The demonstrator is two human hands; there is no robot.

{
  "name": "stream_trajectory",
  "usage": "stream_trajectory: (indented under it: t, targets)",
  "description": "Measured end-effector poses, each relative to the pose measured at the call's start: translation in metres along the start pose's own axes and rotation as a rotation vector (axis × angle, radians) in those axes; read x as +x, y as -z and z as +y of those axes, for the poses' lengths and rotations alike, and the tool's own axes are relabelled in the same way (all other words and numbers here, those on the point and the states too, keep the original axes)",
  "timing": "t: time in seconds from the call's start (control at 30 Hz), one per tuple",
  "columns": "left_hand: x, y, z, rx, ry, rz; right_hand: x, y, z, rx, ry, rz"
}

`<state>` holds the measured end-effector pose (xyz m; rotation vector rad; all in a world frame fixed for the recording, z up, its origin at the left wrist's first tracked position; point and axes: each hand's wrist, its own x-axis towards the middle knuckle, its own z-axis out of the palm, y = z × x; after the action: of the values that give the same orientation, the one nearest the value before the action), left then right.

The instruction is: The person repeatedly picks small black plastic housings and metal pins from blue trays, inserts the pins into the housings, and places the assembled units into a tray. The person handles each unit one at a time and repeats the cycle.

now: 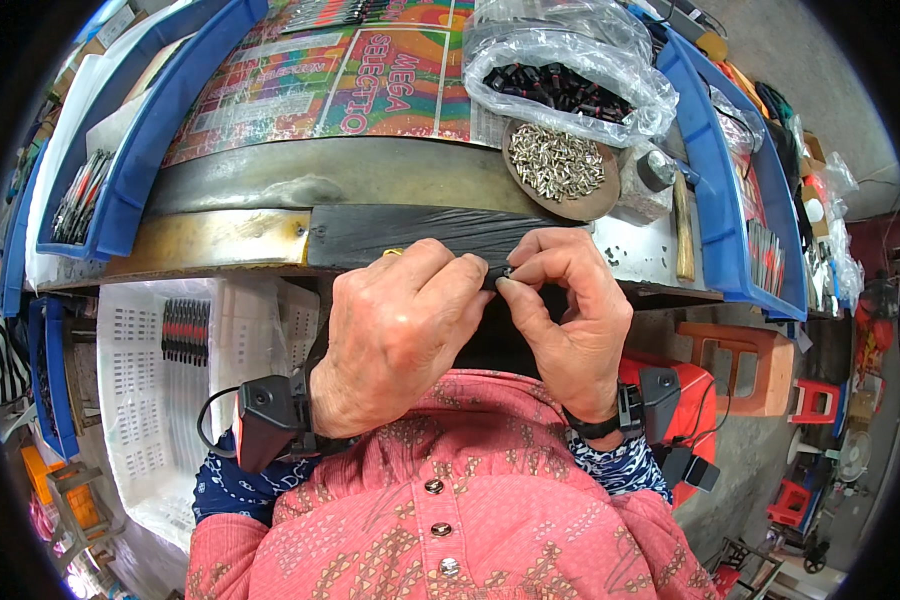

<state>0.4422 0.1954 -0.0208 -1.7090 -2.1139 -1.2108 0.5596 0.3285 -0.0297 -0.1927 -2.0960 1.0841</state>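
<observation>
My left hand (pixel 400 325) is closed in front of the bench edge, its fingers round a small black part (pixel 491 277) that shows only in part. Thumb and forefinger of my right hand (pixel 575 315) pinch at the end of this part; what lies between those fingertips is too small to make out. A yellow tip (pixel 393 252) sticks out above the left knuckles. Just beyond the right hand, a round brown dish (pixel 582 207) holds a heap of small silvery metal pieces (pixel 555 160). Behind it lies a clear plastic bag (pixel 650 105) full of black parts with red marks (pixel 560 92).
Blue bins (pixel 138 190) (pixel 710 170) with pen-like pieces flank the bench. A white crate (pixel 135 400) with rows of black-and-red pieces stands lower left. A wooden-handled tool (pixel 684 225) and a wrapped bottle (pixel 653 172) are at right. Printed sheets (pixel 370 80) cover the bench.
</observation>
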Motion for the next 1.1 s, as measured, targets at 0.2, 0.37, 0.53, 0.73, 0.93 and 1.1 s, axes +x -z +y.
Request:
stream_trajectory:
  t: [0.2, 0.37, 0.53, 0.73, 0.93, 1.1]
  targets:
    - [0.000, 0.004, 0.000, -0.046, 0.024, -0.021, -0.007, 0.002, -0.006, 0.291, -0.337, -0.023]
    - [-0.002, 0.001, -0.002, -0.055, 0.008, -0.002, -0.002, 0.013, -0.011, 0.528, -0.606, -0.180]
    - [-0.005, -0.002, -0.002, -0.030, -0.025, 0.013, 0.001, 0.008, -0.014, 0.524, -0.671, -0.212]
    - [-0.006, -0.008, -0.005, -0.023, -0.100, 0.084, 0.002, 0.004, -0.018, 0.535, -0.736, -0.149]
    - [-0.004, -0.007, -0.005, -0.003, -0.122, 0.085, 0.004, 0.006, -0.016, 0.549, -0.728, -0.150]
    - [-0.001, -0.007, -0.004, 0.011, -0.117, 0.051, 0.000, -0.001, -0.013, 0.574, -0.700, -0.055]
